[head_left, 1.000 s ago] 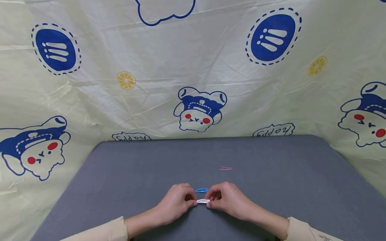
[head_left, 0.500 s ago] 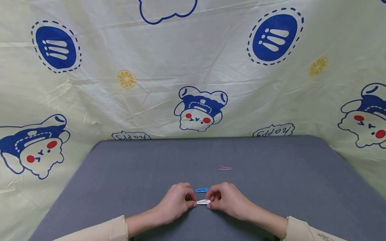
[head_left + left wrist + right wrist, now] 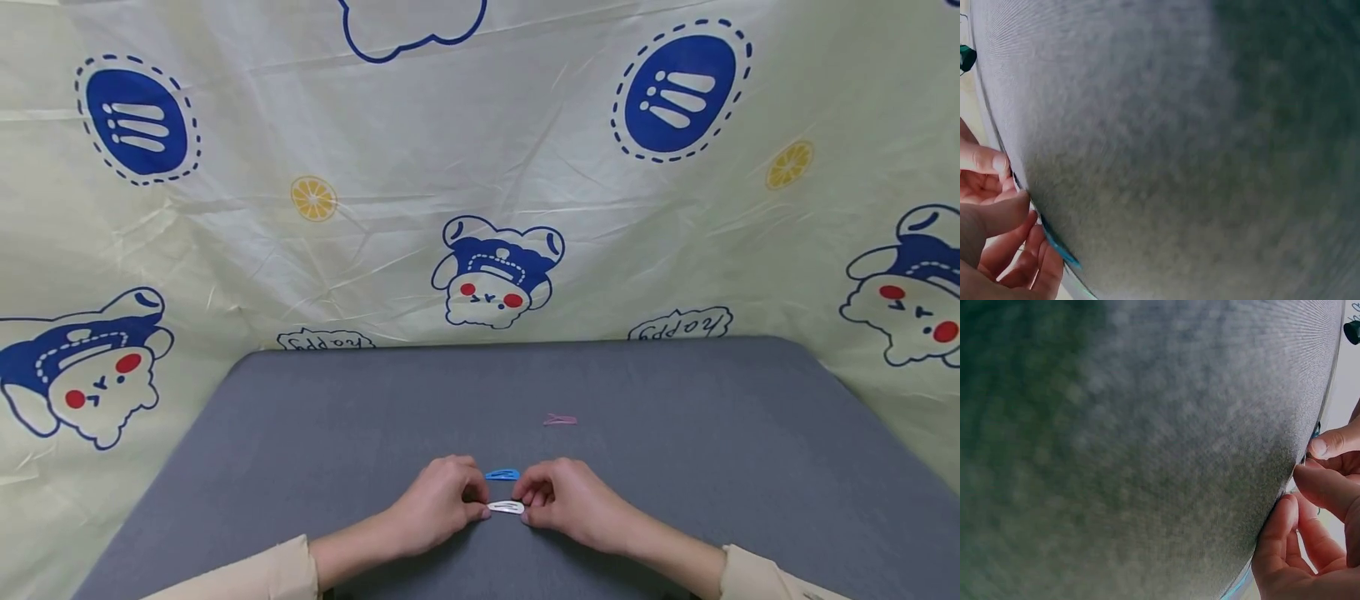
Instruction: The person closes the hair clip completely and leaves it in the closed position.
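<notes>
A white snap hair clip [image 3: 506,507] lies crosswise between my two hands, close over the grey table. My left hand [image 3: 438,506] pinches its narrow left tip between thumb and fingers. At the rounded right end, my right hand [image 3: 577,506] has its thumb and curled fingertips on either side of the clip. Just beyond it, a blue hair clip [image 3: 502,475] lies roughly parallel on the table. Both wrist views show the fingers bunched at the frame's edge, the left thumb [image 3: 1007,215] and the right thumb [image 3: 1325,484] among them. The white clip is mostly hidden there.
A pink hair clip [image 3: 560,420] lies farther back, slightly right of the blue one. The grey tabletop [image 3: 360,417] ends at a patterned cloth backdrop [image 3: 375,275] behind and at both sides.
The white clip has shifted slightly toward me and now shows its flat face more. My right hand has moved a little right, its thumb and fingers farther apart. The left hand stays nearly still.
</notes>
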{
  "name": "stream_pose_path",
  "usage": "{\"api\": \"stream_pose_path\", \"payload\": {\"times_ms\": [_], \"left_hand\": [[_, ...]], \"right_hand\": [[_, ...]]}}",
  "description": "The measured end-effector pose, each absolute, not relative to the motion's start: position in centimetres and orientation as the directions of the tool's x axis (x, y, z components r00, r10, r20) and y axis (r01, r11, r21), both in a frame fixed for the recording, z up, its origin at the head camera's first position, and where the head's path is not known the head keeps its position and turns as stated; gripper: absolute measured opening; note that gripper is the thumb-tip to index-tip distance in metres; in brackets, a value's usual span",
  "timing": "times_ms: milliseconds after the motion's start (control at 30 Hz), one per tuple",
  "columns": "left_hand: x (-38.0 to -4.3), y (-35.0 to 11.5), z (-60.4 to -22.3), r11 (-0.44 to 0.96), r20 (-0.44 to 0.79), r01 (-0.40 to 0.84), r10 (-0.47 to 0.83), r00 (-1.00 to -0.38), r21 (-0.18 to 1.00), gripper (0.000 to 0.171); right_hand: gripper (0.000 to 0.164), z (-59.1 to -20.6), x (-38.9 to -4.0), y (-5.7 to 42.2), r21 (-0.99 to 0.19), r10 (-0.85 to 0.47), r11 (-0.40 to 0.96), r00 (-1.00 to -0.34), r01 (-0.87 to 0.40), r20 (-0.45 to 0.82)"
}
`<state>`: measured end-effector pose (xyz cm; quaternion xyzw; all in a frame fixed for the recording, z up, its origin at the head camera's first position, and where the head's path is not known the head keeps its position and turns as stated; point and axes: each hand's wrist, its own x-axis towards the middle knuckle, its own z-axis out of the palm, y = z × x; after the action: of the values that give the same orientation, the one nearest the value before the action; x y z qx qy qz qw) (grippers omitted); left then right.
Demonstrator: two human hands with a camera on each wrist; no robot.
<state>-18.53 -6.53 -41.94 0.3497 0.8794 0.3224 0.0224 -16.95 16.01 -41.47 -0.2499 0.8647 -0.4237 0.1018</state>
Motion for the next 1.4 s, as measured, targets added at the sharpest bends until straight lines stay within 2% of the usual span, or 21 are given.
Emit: {"api": "stream_pose_path", "payload": {"times_ms": [267,400,867,1100,1400], "left_hand": [[-18.7,-6.7,-41.1,0.437,0.185,0.561,0.649,-0.738,0.703,0.007],[-19.2,-6.5,-40.5,0.413,0.212,0.566,0.642,-0.736,0.714,0.005],[-22.3,-6.0,-38.4,0.438,0.176,0.508,0.604,-0.778,0.742,0.010],[-24.4,-5.5,-38.2,0.450,0.166,0.521,0.621,-0.766,0.725,0.012],[-26.8,-4.0,-38.3,0.505,0.048,0.456,0.631,-0.775,0.733,0.016]], "right_hand": [[0.015,-41.0,-16.2,16.6,-0.822,-0.515,0.484,-0.857,-0.300,0.009],[0.016,-40.6,-15.8,16.9,-0.824,-0.502,0.469,-0.864,-0.317,0.047],[0.017,-38.3,-16.1,18.7,-0.793,-0.432,0.493,-0.892,-0.358,0.134],[0.017,-37.8,-17.1,20.2,-0.773,-0.390,0.520,-0.906,-0.364,0.164],[0.020,-37.3,-18.5,21.2,-0.775,-0.372,0.530,-0.916,-0.345,0.153]]}}
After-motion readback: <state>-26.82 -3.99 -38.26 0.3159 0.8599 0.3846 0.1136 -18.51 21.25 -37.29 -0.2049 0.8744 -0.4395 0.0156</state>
